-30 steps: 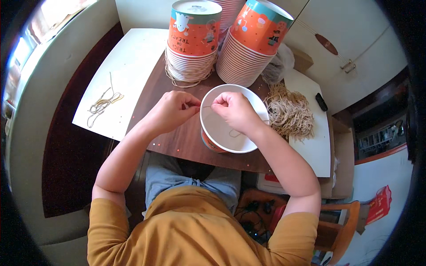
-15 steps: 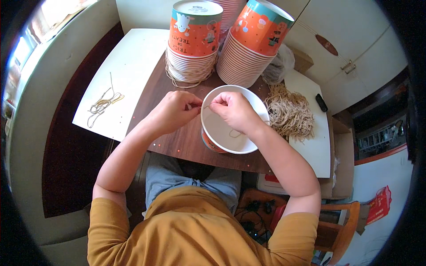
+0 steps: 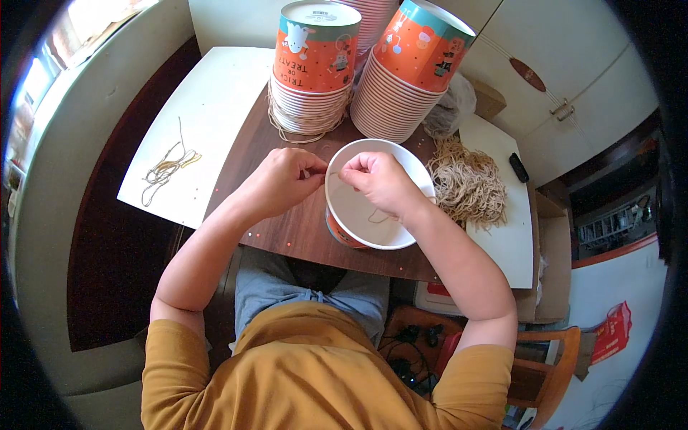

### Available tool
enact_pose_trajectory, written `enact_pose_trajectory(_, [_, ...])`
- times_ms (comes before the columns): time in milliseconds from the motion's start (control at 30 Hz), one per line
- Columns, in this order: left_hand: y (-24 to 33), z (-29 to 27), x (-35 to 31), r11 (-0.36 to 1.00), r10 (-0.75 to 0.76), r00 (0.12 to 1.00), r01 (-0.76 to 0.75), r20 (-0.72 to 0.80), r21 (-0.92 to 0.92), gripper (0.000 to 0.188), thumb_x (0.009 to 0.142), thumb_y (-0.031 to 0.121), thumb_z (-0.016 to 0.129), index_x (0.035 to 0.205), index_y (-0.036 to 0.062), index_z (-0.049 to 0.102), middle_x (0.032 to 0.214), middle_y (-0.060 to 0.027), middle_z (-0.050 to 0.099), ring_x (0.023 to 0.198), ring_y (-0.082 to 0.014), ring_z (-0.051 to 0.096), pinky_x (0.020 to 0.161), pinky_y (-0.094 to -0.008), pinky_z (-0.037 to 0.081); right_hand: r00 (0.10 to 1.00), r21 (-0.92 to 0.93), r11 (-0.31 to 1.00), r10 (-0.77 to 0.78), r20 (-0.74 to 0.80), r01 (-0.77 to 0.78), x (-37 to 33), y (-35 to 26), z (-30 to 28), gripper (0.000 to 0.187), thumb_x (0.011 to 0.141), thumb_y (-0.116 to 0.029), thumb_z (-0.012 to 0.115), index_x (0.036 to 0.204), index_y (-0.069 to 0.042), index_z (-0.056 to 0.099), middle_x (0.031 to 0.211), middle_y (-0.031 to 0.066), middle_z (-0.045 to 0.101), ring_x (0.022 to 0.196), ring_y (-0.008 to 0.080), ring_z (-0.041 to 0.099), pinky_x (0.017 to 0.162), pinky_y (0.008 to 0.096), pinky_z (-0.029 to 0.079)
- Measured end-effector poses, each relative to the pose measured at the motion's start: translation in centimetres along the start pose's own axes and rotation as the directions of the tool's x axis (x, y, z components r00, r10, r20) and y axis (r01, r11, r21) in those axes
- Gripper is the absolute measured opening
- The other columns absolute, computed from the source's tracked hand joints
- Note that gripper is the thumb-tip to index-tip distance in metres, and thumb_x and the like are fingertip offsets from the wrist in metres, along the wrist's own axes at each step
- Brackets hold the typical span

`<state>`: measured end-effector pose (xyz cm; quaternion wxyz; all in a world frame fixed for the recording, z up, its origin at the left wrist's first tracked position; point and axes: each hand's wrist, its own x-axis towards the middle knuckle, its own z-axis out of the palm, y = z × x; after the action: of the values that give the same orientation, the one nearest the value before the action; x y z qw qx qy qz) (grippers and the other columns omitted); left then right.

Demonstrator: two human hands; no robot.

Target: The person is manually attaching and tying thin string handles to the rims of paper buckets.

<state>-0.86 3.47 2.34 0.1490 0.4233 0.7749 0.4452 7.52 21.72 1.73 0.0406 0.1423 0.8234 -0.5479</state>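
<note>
A paper bucket (image 3: 342, 228), white inside with an orange and teal outside, stands upright at the table's front. My right hand (image 3: 381, 179) reaches over its opening, thumb and forefinger pinched on a thin beige cord (image 3: 378, 217). The cord's short end shows at the left rim, and a loop hangs against the inner wall below my wrist. Outside that same rim, my left hand (image 3: 287, 179) is closed, its fingertips pressed together against the bucket's left side. What those fingertips hold is too small to make out.
Two stacks of upside-down buckets (image 3: 315, 57) (image 3: 408, 72) rise at the back, the left one ringed with loose cords. A heap of beige cords (image 3: 469, 183) lies right of the bucket. Several cords (image 3: 168, 168) rest on the white board at left. A black object (image 3: 518, 167) lies far right.
Almost nothing differs. The right hand and the bucket have shifted very slightly; the left hand keeps its place at the rim.
</note>
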Motion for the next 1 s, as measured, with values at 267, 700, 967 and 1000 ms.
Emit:
enact_pose_trajectory(267, [0.0,0.1,0.2,0.998,0.045,0.999,-0.044,-0.014,0.04,0.019,0.081,0.01,0.064,0.094,-0.002,0.069,0.081,-0.019,0.068,0.076,-0.0283,0.069,0.069,-0.0353,0.053,1.0,0.006,1.0,-0.021,0.003,0.021,0.5,0.6,0.4,0.015,0.085,-0.016,0.065,0.083,-0.002,0.065,0.07,0.0024,0.062,0.056,0.008,0.052,0.048,0.0261,0.042])
enact_pose_trajectory(700, [-1.2,0.7,0.2,0.97,0.195,0.977,-0.179,-0.088,0.165,0.014,0.076,0.009,0.063,0.084,-0.0014,0.068,0.076,-0.0165,0.064,0.07,-0.0291,0.064,0.066,-0.0369,0.051,0.997,-0.074,0.997,0.007,0.072,-0.002,-0.2,-0.7,0.6,0.012,0.09,-0.013,0.062,0.089,-0.001,0.065,0.077,-0.0027,0.061,0.071,0.0043,0.052,0.063,0.0227,0.045])
enact_pose_trajectory(967, [-1.9,0.1,-0.7,0.996,0.075,0.987,-0.067,-0.141,0.062,0.012,0.077,0.005,0.062,0.084,-0.0028,0.066,0.075,-0.0079,0.063,0.066,-0.0117,0.058,0.06,-0.0266,0.047,0.995,-0.086,0.995,0.054,0.083,-0.047,-1.2,-1.7,0.0,0.023,0.09,-0.016,0.063,0.107,0.0,0.061,0.084,-0.0003,0.06,0.073,0.005,0.052,0.065,0.0224,0.046])
enact_pose_trajectory(1000, [-2.0,0.0,-0.8,0.999,0.018,0.992,-0.022,-0.124,-0.031,0.012,0.076,0.007,0.062,0.083,-0.0031,0.065,0.073,-0.008,0.063,0.066,-0.0131,0.059,0.061,-0.0279,0.048,0.998,-0.157,0.987,-0.006,0.066,0.017,-1.7,-1.7,-0.1,0.035,0.087,-0.023,0.066,0.113,-0.001,0.059,0.088,0.003,0.061,0.076,0.0082,0.055,0.068,0.0252,0.047])
